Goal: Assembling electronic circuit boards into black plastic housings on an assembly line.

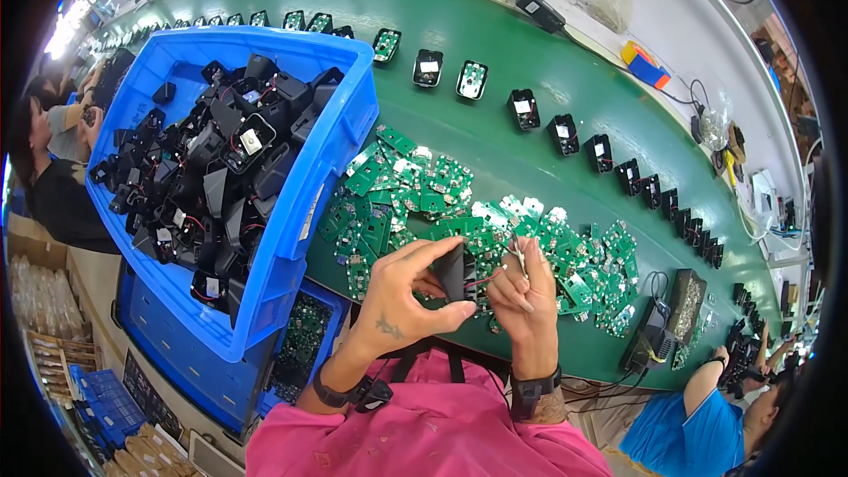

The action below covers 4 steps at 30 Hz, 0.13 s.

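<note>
My left hand (406, 291) grips a black plastic housing (452, 274), tilted on its side, between thumb and fingers. A red wire (482, 280) runs out of the housing toward my right hand (527, 293). Those right fingers are pinched on a thin, light-edged piece (518, 252), seen edge-on, that looks like a small circuit board. Both hands are above the near edge of the green bench, in front of a heap of loose green circuit boards (415, 181). The inside of the housing is turned away from view.
At left, a blue bin (358, 79) holds many black housings with wires. Housings fitted with boards (473, 79) line the green bench (389, 0) in a curved row. A black power tool or device (649, 336) sits at right. Co-workers sit at both sides, one in a blue shirt (680, 433).
</note>
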Tool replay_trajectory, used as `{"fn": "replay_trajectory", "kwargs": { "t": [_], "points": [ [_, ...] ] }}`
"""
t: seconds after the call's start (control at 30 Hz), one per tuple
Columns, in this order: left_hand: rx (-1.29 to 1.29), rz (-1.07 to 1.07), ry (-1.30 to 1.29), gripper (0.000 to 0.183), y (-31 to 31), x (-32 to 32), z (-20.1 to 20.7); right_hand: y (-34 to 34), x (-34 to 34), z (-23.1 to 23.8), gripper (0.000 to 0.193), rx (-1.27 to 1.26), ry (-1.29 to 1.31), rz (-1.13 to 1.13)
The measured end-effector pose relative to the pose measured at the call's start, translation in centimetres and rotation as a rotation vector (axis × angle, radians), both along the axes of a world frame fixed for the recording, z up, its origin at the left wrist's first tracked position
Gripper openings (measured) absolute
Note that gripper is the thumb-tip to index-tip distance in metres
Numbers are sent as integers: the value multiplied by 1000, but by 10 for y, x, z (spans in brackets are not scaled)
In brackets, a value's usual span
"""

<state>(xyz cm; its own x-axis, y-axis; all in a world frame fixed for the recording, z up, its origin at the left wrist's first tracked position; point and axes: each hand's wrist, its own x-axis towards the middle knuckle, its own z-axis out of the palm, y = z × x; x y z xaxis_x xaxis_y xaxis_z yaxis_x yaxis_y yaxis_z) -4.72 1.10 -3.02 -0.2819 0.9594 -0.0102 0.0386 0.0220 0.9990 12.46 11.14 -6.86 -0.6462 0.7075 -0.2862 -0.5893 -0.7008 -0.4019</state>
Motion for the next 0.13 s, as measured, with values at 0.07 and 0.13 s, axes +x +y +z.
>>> {"fn": "replay_trajectory", "kwargs": {
  "t": [0.07, 0.13],
  "points": [
    [15, -54, 90, 66, 2, 4, 7, -1, 4, -11, 33, -102, 18, 49],
    [2, -66, 176, 66, 6, 7, 13, -4, 2, -17, 30, -304, 139, 147]
  ]
}}
